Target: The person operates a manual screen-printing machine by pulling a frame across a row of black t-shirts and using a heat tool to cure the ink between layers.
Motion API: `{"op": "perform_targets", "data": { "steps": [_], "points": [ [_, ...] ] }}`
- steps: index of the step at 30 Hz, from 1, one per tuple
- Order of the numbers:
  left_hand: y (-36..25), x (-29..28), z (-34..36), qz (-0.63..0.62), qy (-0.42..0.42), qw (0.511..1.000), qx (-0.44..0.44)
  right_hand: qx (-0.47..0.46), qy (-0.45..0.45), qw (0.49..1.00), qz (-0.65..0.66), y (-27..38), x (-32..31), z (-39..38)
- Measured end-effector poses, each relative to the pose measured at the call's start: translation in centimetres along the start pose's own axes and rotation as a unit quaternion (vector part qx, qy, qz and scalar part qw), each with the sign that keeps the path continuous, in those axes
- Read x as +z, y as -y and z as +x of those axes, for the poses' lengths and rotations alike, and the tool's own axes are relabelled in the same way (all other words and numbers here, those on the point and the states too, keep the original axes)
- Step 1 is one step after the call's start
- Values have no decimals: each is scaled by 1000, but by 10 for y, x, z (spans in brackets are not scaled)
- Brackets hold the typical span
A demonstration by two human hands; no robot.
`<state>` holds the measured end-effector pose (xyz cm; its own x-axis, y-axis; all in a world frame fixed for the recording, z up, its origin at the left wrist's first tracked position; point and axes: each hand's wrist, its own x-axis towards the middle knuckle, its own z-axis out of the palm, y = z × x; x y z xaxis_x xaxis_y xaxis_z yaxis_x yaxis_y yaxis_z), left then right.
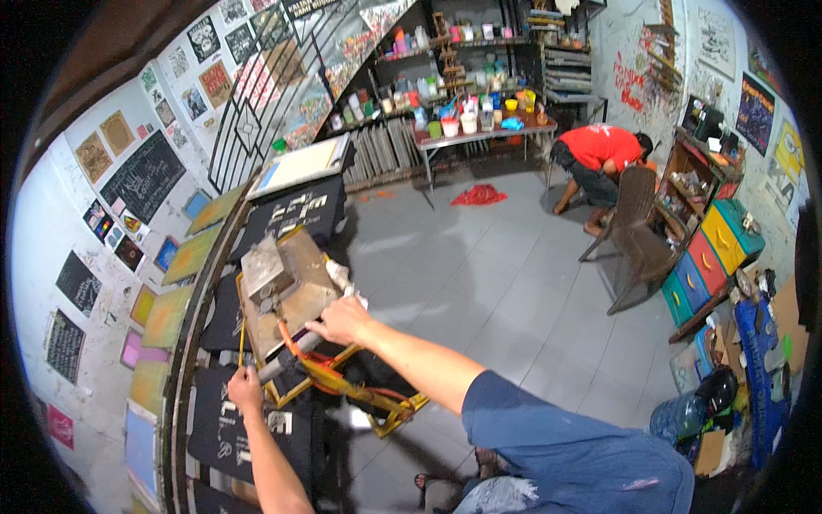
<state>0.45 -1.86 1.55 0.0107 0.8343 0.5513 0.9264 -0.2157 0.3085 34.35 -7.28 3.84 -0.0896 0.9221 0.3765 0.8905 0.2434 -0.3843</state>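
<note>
My left hand (pixel 246 391) is closed at the near left corner of a yellow-framed metal machine (pixel 306 295), by the end of a grey tube (pixel 276 367). My right hand (pixel 341 322) is wrapped round a bar at the machine's near right side; its grip is partly hidden. On top of the machine sits a box-shaped metal housing (pixel 265 269). An orange hose (pixel 291 343) curves down past the grey tube. Black printed shirts (pixel 220 411) lie on the long rack beneath and beside the machine.
A person in a red shirt (pixel 599 147) crouches at the back right beside a brown chair (pixel 635 218). A table with pots (pixel 479 134) stands at the back, near a red cloth (pixel 479 195) on the floor. Colourful drawers (pixel 706 261) and a large water bottle (pixel 676 417) line the right.
</note>
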Motion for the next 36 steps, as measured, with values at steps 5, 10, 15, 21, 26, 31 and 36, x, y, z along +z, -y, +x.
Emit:
{"op": "perform_targets", "data": {
  "steps": [5,10,15,21,26,31,36],
  "points": [
    [14,-3,-3,-16,19,1000,0,33,33,998,-29,20,-1,-17],
    [23,-8,7,-46,16,999,21,35,-35,998,-25,36,9,-23],
    [44,-8,0,-29,0,998,56,66,-12,997,-49,60,9,-36],
    [21,-28,-6,-28,52,998,29,92,-14,989,-112,57,4,-37],
    [8,-56,-52,-80,48,995,17,58,-59,990,-115,53,3,-60],
    [-24,-98,-122,-79,29,996,17,-5,-61,992,-110,34,-6,-83],
    [-60,-146,-204,-78,26,996,-44,-112,-45,990,-68,28,-12,-97]
  ]
}}
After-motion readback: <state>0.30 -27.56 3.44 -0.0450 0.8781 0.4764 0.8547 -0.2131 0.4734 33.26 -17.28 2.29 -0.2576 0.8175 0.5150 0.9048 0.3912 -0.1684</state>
